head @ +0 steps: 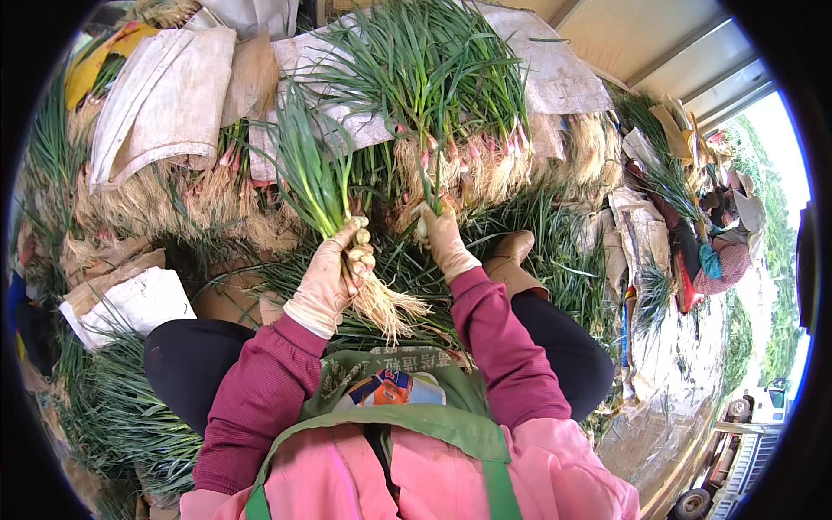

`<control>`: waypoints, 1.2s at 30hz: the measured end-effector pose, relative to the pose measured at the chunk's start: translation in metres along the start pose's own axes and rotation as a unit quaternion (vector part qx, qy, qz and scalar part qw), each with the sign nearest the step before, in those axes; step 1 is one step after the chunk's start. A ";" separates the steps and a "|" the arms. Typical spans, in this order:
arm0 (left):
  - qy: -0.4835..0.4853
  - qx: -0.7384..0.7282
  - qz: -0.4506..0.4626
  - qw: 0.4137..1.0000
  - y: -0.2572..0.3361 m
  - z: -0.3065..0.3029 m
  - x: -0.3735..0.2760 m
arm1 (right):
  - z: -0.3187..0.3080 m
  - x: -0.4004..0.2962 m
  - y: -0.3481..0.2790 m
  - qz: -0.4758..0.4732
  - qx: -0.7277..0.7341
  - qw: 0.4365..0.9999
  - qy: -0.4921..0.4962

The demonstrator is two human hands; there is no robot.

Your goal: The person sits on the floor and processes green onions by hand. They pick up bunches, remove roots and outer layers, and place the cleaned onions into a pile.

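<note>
My left hand (322, 279), in a pale thin glove, grips a small bunch of green garlic plants (312, 185) around the stems near the bulbs. The pale bulbs (361, 250) line up beside my fingers, and stringy roots (390, 302) hang toward my lap. My right hand (448, 244), gloved too, is closed on a green garlic stem (437, 185) at the near edge of a big pile of garlic plants (429, 71). Something pale, perhaps a bulb, shows at its fingers. The pile lies leaves away from me, with pink stems and tan roots facing me.
White woven sacks (166, 97) cover more rooted plants on the left. Loose cut leaves (552, 253) litter the ground around my boot (510, 257). More plants (136, 403) lie at lower left. Another person (721, 260) sits at far right, and a truck (741, 448) stands beyond.
</note>
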State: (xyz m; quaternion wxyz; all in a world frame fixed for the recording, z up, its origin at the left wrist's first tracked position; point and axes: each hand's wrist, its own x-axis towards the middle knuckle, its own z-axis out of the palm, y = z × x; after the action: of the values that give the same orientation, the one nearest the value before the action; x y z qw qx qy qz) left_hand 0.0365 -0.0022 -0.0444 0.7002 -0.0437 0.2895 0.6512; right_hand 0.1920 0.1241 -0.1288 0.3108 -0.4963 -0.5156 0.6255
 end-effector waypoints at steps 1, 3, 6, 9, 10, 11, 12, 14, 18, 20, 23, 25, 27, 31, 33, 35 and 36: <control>-0.011 0.006 0.027 1.000 0.010 0.007 -0.006 | -0.002 -0.023 -0.023 0.095 -0.166 0.974 -0.121; -0.048 -0.010 0.032 0.998 0.020 0.009 -0.002 | -0.029 -0.029 0.010 -0.063 -0.601 0.700 -0.380; 0.017 0.004 0.011 1.000 0.025 -0.009 0.011 | 0.009 -0.032 -0.078 -0.029 -0.670 0.691 -0.271; 0.008 -0.013 -0.018 1.000 0.014 -0.028 0.026 | 0.018 0.025 -0.117 -0.209 -0.522 0.822 0.089; 0.012 -0.027 -0.032 0.999 0.013 -0.026 0.025 | 0.017 0.043 -0.122 -0.203 -0.591 0.766 0.151; 0.018 -0.040 -0.044 0.998 0.012 -0.022 0.024 | 0.014 0.068 -0.114 -0.214 -0.610 0.742 0.177; 0.022 -0.055 -0.038 0.998 0.014 -0.014 0.019 | 0.013 0.072 -0.118 -0.187 -0.650 0.726 0.120; -0.015 -0.033 -0.012 0.999 0.025 -0.010 0.011 | 0.005 0.077 -0.126 -0.186 -0.544 0.813 0.096; -0.020 -0.008 0.033 0.999 0.034 -0.007 0.005 | -0.026 0.057 -0.136 -0.199 -0.082 0.975 0.062; -0.012 -0.012 0.079 0.997 0.035 0.002 0.001 | -0.033 0.054 -0.111 -0.216 -0.074 0.974 0.008; -0.062 0.002 0.084 0.995 0.044 0.003 -0.008 | -0.030 0.012 -0.103 -0.056 -0.178 0.980 -0.069; -0.054 0.029 0.112 0.992 0.050 0.014 -0.010 | -0.030 -0.008 -0.077 -0.183 -0.301 0.923 -0.153; -0.039 0.037 0.131 0.990 0.053 0.021 -0.013 | -0.030 -0.027 -0.049 -0.230 -0.408 0.867 -0.171; -0.058 0.046 0.116 0.991 0.059 0.016 -0.013 | -0.025 -0.028 -0.033 -0.103 -0.334 0.916 -0.200; -0.038 0.033 0.120 0.992 0.060 0.014 -0.016 | -0.014 -0.041 -0.042 -0.064 -0.486 0.831 -0.262; -0.047 0.017 0.099 0.994 0.064 0.008 -0.013 | -0.009 -0.059 -0.028 -0.066 -0.668 0.630 -0.391; -0.055 0.028 0.095 0.994 0.063 0.006 -0.016 | -0.003 -0.063 -0.025 -0.038 -0.721 0.555 -0.413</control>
State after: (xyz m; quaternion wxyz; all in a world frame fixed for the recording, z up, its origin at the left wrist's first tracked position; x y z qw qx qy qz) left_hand -0.0204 -0.0039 -0.0120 0.6509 0.0400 0.2713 0.7079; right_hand 0.2119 0.0750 -0.0858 -0.3745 -0.2216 -0.8846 0.1678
